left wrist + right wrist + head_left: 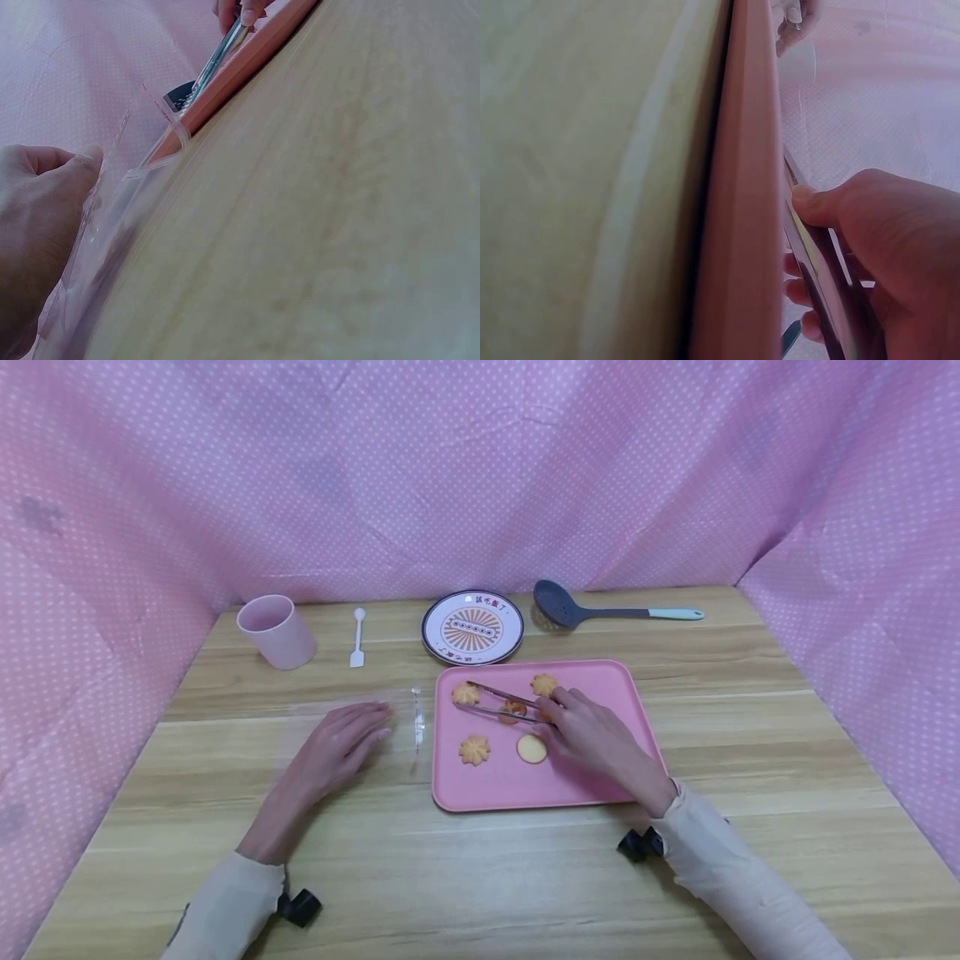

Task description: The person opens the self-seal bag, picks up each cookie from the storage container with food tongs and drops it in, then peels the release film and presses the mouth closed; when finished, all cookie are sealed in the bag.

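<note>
My right hand [592, 731] holds metal tongs [491, 711] over the pink tray [487, 789]. Their tips lie at either side of a flower-shaped cookie [466, 693] in the tray's far left corner. Under the arms of the tongs sits a browner ring-like cookie [513, 712]. Other cookies on the tray are a flower-shaped one [474, 750] at near left, a round pale one [532, 748] and a flower-shaped one [543, 684] by my right fingers. My left hand [341, 743] pinches the edge of a clear plastic bag [112, 202], whose mouth faces the tray.
Behind the tray is a patterned plate [472, 627], with a dark slotted spoon [558, 603] with a mint handle to its right. A pink cup [277, 633] and small white spoon [358, 639] stand back left. Pink dotted cloth [480, 477] encloses the table.
</note>
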`<action>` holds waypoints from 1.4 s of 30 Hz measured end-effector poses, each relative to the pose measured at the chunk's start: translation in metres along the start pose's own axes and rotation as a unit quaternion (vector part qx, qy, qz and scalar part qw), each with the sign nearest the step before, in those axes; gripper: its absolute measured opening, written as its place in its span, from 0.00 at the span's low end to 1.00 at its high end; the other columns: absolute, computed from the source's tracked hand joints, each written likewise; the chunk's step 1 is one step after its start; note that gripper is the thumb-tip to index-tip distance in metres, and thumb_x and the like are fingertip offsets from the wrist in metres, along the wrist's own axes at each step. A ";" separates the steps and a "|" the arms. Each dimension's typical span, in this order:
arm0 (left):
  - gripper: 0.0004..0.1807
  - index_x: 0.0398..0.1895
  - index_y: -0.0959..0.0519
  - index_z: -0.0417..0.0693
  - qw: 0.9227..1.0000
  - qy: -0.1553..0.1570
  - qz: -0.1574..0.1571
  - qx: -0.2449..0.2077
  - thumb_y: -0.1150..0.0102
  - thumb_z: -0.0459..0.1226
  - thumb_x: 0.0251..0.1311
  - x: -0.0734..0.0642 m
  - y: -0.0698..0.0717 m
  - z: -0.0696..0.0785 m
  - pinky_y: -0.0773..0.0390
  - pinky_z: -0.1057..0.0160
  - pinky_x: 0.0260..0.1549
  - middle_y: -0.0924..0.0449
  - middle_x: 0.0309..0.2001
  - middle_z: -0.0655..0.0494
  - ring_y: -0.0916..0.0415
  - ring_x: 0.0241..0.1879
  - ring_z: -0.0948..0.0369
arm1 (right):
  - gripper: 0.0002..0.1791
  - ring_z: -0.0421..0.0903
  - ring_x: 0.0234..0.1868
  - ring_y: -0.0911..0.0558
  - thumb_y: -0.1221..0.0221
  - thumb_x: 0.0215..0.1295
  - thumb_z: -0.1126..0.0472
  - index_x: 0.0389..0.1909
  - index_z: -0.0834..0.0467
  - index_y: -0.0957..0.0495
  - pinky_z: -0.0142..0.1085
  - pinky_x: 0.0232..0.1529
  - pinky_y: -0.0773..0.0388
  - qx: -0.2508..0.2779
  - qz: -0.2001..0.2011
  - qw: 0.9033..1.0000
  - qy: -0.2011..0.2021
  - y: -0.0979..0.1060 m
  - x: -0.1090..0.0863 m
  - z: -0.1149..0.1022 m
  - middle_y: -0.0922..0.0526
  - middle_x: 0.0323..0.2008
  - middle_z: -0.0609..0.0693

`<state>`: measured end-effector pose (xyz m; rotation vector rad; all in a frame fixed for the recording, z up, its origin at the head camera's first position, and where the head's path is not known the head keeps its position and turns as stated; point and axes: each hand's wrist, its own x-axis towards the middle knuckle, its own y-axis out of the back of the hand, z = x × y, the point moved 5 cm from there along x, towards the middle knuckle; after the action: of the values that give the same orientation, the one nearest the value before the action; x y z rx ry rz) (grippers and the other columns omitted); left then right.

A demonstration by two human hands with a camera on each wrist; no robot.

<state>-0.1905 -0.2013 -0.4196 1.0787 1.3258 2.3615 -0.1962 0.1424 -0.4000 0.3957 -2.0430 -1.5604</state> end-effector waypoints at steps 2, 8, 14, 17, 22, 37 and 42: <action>0.16 0.57 0.16 0.39 1.000 0.001 -0.001 0.002 0.34 0.31 0.66 -0.001 0.000 0.000 0.27 0.43 0.63 0.17 0.59 0.43 0.22 0.61 0.46 | 0.19 0.50 0.36 0.23 0.31 0.69 0.58 0.55 0.63 0.17 0.42 0.32 0.19 -0.003 0.004 1.000 0.005 0.000 0.000 -0.001 0.22 0.42 0.55; 0.17 0.56 0.16 0.37 1.000 -0.017 0.016 -0.003 0.33 0.28 0.63 -0.002 0.000 0.000 0.27 0.42 0.62 0.17 0.58 0.42 0.22 0.60 0.44 | 0.20 0.50 0.37 0.23 0.30 0.68 0.59 0.56 0.64 0.18 0.41 0.32 0.19 -0.002 0.007 1.000 0.010 0.002 -0.001 -0.002 0.21 0.43 0.55; 0.17 0.55 0.16 0.36 0.999 -0.025 0.022 -0.006 0.33 0.27 0.62 -0.002 0.000 0.000 0.27 0.42 0.61 0.17 0.57 0.42 0.21 0.60 0.44 | 0.19 0.51 0.37 0.23 0.31 0.68 0.60 0.56 0.64 0.18 0.42 0.32 0.18 -0.003 0.020 1.000 0.021 0.003 -0.002 -0.005 0.21 0.43 0.55; 0.17 0.55 0.16 0.36 0.999 -0.029 0.023 -0.005 0.33 0.27 0.62 -0.002 0.000 0.000 0.27 0.42 0.62 0.17 0.57 0.41 0.21 0.60 0.43 | 0.19 0.51 0.38 0.22 0.31 0.68 0.60 0.56 0.63 0.18 0.43 0.33 0.17 -0.003 0.024 0.999 0.026 0.004 -0.002 -0.007 0.20 0.45 0.56; 0.17 0.56 0.17 0.36 0.999 -0.029 0.021 -0.003 0.34 0.28 0.63 -0.001 0.000 0.000 0.27 0.42 0.62 0.17 0.58 0.41 0.22 0.60 0.43 | 0.19 0.53 0.42 0.19 0.30 0.67 0.60 0.56 0.62 0.17 0.46 0.37 0.15 0.003 0.034 0.999 0.040 0.004 -0.003 -0.011 0.18 0.48 0.57; 0.18 0.56 0.17 0.36 0.999 -0.034 0.026 -0.002 0.34 0.28 0.62 -0.001 0.000 0.000 0.27 0.41 0.62 0.17 0.58 0.41 0.21 0.59 0.43 | 0.17 0.50 0.41 0.19 0.32 0.69 0.59 0.57 0.57 0.17 0.42 0.37 0.16 0.020 0.052 0.994 0.093 0.001 0.002 -0.029 0.19 0.45 0.53; 0.18 0.57 0.17 0.36 0.999 -0.032 0.026 -0.001 0.34 0.28 0.63 -0.002 0.000 0.000 0.27 0.41 0.62 0.17 0.58 0.41 0.22 0.60 0.43 | 0.17 0.52 0.47 0.18 0.32 0.70 0.59 0.57 0.58 0.17 0.45 0.47 0.16 0.021 0.047 0.993 0.104 -0.001 0.005 -0.036 0.17 0.47 0.52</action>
<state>-0.1893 -0.2023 -0.4202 1.1926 1.2868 2.3429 -0.1800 0.1103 -0.3932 0.4505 -1.9090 -1.3625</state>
